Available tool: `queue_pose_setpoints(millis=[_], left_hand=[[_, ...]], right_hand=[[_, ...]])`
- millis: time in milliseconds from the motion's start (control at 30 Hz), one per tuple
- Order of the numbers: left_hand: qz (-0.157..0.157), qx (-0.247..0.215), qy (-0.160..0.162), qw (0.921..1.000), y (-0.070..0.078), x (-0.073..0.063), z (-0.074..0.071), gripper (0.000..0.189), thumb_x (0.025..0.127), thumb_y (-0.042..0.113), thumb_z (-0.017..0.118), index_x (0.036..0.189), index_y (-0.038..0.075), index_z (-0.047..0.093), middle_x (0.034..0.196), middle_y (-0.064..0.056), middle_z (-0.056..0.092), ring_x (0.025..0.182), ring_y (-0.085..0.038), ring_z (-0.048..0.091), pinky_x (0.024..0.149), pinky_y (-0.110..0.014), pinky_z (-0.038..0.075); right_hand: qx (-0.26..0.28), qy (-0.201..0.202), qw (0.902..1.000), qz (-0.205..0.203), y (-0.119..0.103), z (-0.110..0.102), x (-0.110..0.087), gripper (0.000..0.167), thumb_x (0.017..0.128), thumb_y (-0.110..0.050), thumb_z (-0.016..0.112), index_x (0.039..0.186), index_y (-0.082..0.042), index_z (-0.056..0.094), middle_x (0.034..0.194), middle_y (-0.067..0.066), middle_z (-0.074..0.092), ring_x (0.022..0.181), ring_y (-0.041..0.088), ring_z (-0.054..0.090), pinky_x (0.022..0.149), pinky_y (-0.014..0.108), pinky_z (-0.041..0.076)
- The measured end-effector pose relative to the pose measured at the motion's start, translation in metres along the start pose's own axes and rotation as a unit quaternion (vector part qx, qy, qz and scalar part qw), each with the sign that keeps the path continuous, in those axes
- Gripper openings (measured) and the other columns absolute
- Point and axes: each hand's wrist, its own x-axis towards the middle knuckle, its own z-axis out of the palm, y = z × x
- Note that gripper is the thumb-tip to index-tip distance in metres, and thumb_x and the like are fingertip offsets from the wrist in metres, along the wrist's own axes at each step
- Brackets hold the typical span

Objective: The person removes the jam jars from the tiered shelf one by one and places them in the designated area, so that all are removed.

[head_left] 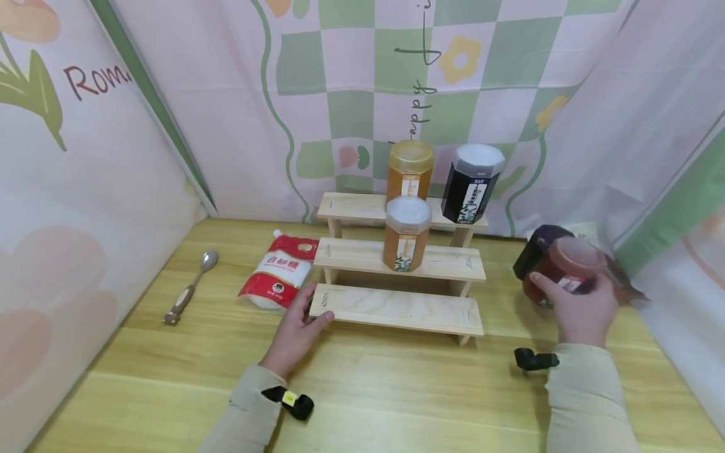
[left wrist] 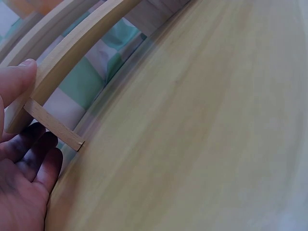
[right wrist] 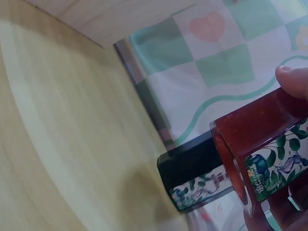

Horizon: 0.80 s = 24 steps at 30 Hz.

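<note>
My right hand (head_left: 586,311) grips a jar of dark red jam (right wrist: 269,125) with a pale lid, and the jar's base shows clear of the table in the right wrist view. Right behind it a dark jar (head_left: 532,251) stands on the table. At the left end of the three-step wooden rack (head_left: 396,310), my left hand (head_left: 294,333) holds the lowest board, thumb (left wrist: 19,79) over its edge and fingers bent beneath. On the rack's top step are a yellow-orange jar (head_left: 410,167) and a dark purple jar (head_left: 472,182); an orange-brown jar (head_left: 406,236) occupies the middle step.
Left of the rack lies a red and white sugar bag (head_left: 283,270). Farther left is a spoon (head_left: 192,286) with a brown and white handle. Behind the dark jar at right sits a flat brown packet (head_left: 625,283). Printed curtains (head_left: 351,75) enclose the wooden table (head_left: 396,390).
</note>
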Motion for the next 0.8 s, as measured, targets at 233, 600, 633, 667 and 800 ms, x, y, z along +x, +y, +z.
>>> queue_pose_setpoints(millis=[233,600,633,667,800], left_hand=[[-0.002,0.001,0.0,1.0,0.002,-0.001,-0.001,0.079,0.096,0.027,0.07,0.16,0.014,0.025,0.161,-0.013,0.032,0.147,-0.03,0.032,0.112,-0.045,0.041],[0.003,-0.008,-0.001,1.0,0.004,-0.002,0.0,0.078,0.097,0.023,0.069,0.16,0.013,0.025,0.161,-0.013,0.032,0.147,-0.03,0.032,0.112,-0.044,0.041],[0.003,-0.01,-0.001,0.9999,0.004,-0.003,0.0,0.078,0.097,0.023,0.069,0.16,0.013,0.025,0.161,-0.013,0.032,0.147,-0.03,0.032,0.112,-0.044,0.041],[0.003,-0.011,-0.001,0.9999,0.004,-0.003,0.0,0.078,0.097,0.022,0.069,0.16,0.013,0.025,0.161,-0.013,0.032,0.147,-0.03,0.032,0.112,-0.044,0.041],[0.003,-0.015,-0.002,0.9999,0.005,-0.003,0.001,0.078,0.097,0.021,0.069,0.16,0.012,0.024,0.161,-0.014,0.032,0.146,-0.03,0.033,0.112,-0.044,0.041]], right_hand=[[0.01,-0.006,0.9997,-0.023,-0.011,0.007,-0.011,0.097,0.073,-0.02,0.092,0.154,-0.024,0.037,0.155,0.002,0.041,0.139,0.012,0.038,0.118,0.028,0.029],[-0.002,-0.016,0.9983,-0.056,-0.022,0.015,-0.022,0.096,0.074,-0.023,0.092,0.153,-0.029,0.038,0.151,0.003,0.044,0.136,0.014,0.042,0.117,0.031,0.034],[-0.003,-0.018,0.9981,-0.058,-0.023,0.015,-0.023,0.095,0.074,-0.023,0.091,0.153,-0.029,0.038,0.151,0.003,0.045,0.136,0.015,0.043,0.116,0.031,0.035],[-0.005,-0.02,0.998,-0.059,-0.025,0.016,-0.025,0.095,0.075,-0.023,0.091,0.153,-0.029,0.038,0.15,0.004,0.045,0.135,0.016,0.044,0.116,0.032,0.036],[-0.006,-0.029,0.9979,-0.058,-0.03,0.015,-0.031,0.094,0.076,-0.024,0.09,0.153,-0.029,0.037,0.151,0.004,0.044,0.136,0.017,0.043,0.116,0.034,0.036]])
